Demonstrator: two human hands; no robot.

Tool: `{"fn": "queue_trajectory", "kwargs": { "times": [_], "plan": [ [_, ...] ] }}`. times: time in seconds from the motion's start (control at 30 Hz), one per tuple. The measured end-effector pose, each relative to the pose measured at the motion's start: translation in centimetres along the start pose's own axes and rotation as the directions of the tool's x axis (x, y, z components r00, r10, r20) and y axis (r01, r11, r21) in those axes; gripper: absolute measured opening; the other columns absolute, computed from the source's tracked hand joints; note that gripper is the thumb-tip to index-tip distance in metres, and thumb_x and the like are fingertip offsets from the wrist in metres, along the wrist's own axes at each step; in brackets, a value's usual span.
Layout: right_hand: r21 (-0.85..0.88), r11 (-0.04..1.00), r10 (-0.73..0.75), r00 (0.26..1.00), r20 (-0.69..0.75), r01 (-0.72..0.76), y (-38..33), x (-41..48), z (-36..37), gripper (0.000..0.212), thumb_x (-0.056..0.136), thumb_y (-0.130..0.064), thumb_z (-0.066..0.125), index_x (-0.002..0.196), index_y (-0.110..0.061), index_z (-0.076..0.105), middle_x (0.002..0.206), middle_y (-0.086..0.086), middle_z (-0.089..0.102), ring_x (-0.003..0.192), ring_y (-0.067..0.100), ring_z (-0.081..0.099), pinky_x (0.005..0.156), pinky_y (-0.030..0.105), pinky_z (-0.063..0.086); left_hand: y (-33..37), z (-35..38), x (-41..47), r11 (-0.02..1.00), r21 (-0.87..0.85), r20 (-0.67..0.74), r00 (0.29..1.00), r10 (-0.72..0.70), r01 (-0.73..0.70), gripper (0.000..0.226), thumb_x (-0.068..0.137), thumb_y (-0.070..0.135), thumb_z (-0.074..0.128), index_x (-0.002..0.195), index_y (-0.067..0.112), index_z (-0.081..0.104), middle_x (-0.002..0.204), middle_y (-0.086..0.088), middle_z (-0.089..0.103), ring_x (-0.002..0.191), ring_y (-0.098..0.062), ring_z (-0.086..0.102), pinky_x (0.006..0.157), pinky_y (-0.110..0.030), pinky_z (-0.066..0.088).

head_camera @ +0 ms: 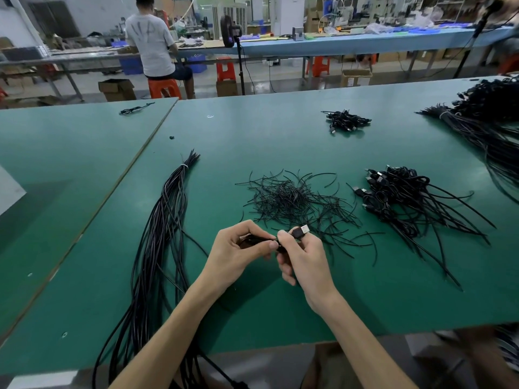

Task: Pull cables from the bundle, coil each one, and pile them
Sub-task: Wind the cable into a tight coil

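Observation:
A long bundle of black cables (165,220), tied near its far end with a white band, lies on the green table (280,136) at my left and hangs over the front edge. My left hand (241,251) and my right hand (300,256) meet above the table's front middle, both gripping one coiled black cable (254,239). Its USB plug (302,231) sticks up from my right fingers. A pile of coiled cables (398,192) with plugs lies to the right.
A heap of short black tie wires (292,197) lies just beyond my hands. A small cable pile (346,120) sits farther back; a large bundle (488,119) fills the far right. A seated person (153,40) works at another bench behind.

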State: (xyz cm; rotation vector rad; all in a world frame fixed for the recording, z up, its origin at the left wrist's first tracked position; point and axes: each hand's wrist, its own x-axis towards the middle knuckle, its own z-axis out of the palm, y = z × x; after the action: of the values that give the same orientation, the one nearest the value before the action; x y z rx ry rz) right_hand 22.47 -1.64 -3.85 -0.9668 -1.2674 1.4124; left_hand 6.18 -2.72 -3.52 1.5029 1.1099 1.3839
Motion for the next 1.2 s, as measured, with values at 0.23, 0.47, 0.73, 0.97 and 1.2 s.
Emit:
{"fn": "queue_trajectory", "kwargs": {
  "times": [0.23, 0.47, 0.73, 0.97, 1.2],
  "plan": [
    [0.001, 1.000, 0.014, 0.999, -0.029, -0.014, 0.2, 0.1, 0.0, 0.030, 0.102, -0.031, 0.058, 0.075, -0.018, 0.057, 0.058, 0.006, 0.058, 0.040, 0.013, 0.039, 0.036, 0.023, 0.030, 0.4, 0.2, 0.1, 1.000, 0.013, -0.039, 0.999, 0.021, -0.020, 0.022, 0.086, 0.014, 0.076, 0.090, -0.005, 0.067, 0.074, -0.010, 0.070, 0.057, -0.022, 0.063, 0.065, -0.026, 0.053],
    [0.000, 1.000, -0.013, 1.000, -0.011, 0.013, -0.1, -0.2, 0.1, 0.037, 0.104, -0.032, 0.057, 0.068, -0.036, 0.059, 0.058, 0.004, 0.056, 0.040, 0.011, 0.038, 0.037, 0.023, 0.028, 0.3, 0.1, 0.0, 1.000, -0.020, 0.029, 1.000, 0.006, -0.006, 0.014, 0.094, 0.005, 0.068, 0.089, -0.007, 0.061, 0.066, -0.006, 0.063, 0.054, -0.020, 0.058, 0.060, -0.025, 0.051],
    [-0.044, 0.997, -0.071, 0.995, -0.066, 0.069, 0.5, 0.0, -0.1, 0.029, 0.104, -0.034, 0.059, 0.081, -0.016, 0.055, 0.060, 0.001, 0.056, 0.047, 0.011, 0.044, 0.042, 0.023, 0.033, 0.0, 0.3, 0.2, 0.999, -0.042, 0.054, 0.998, -0.026, 0.029, 0.023, 0.098, 0.019, 0.064, 0.101, -0.004, 0.062, 0.075, -0.018, 0.065, 0.065, -0.030, 0.062, 0.068, -0.038, 0.055],
    [-0.111, 0.984, -0.150, 0.984, -0.099, 0.139, 0.9, 0.2, -0.1, 0.028, 0.101, -0.039, 0.062, 0.080, -0.022, 0.057, 0.065, 0.004, 0.064, 0.058, 0.016, 0.053, 0.050, 0.028, 0.042, -0.7, 0.0, 0.4, 0.994, -0.055, 0.110, 0.990, -0.093, 0.099, 0.015, 0.098, 0.019, 0.070, 0.105, 0.006, 0.068, 0.081, -0.016, 0.069, 0.074, -0.028, 0.068, 0.076, -0.037, 0.058],
    [-0.134, 0.981, -0.156, 0.983, -0.101, 0.142, 0.8, 0.2, -0.1, 0.029, 0.102, -0.038, 0.061, 0.076, -0.028, 0.055, 0.062, -0.002, 0.060, 0.058, 0.015, 0.055, 0.051, 0.027, 0.042, -0.9, -0.1, 0.4, 0.993, -0.030, 0.116, 0.987, -0.109, 0.113, 0.015, 0.093, 0.009, 0.074, 0.105, 0.002, 0.072, 0.084, -0.018, 0.075, 0.073, -0.025, 0.071, 0.079, -0.032, 0.058]
  ]
}}
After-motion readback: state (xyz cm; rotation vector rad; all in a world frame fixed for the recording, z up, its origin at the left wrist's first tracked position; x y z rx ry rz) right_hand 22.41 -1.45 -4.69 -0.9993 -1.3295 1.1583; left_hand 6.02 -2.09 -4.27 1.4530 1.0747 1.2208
